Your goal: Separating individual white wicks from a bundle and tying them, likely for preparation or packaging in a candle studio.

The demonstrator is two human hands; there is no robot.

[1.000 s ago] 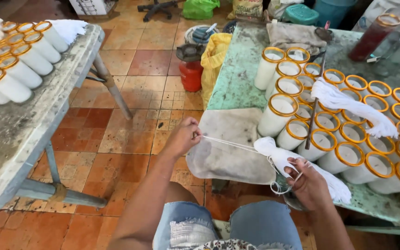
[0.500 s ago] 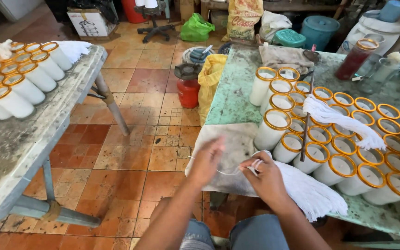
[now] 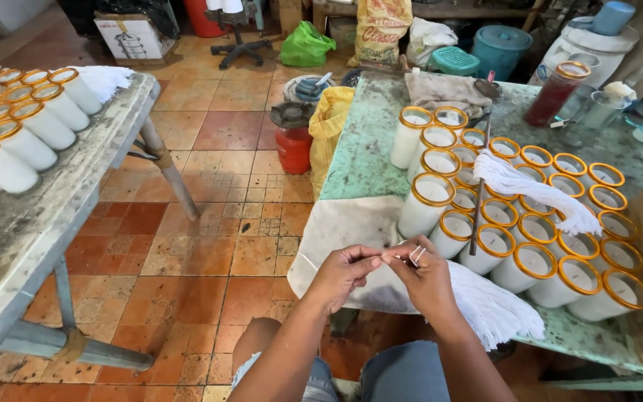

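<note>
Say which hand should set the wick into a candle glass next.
Right, probably. The right hand lies closer to the candle glasses and the wick bundle beside it. The left hand pinches the wick on the side away from the glasses, over the cloth.

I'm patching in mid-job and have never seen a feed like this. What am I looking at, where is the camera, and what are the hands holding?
There is no machine here: this is one camera worn on a person's head, looking down at their own two bare hands. The left hand and right hand meet in front of the knees, pinching a thin white string between the fingers. Under the right hand lies a bundle of white strings. Ahead is a worn green table with a pale cloth and rows of white candles in gold-rimmed glass jars; a second string bundle rests on the jars. To the left, another table carries more jars.
</note>
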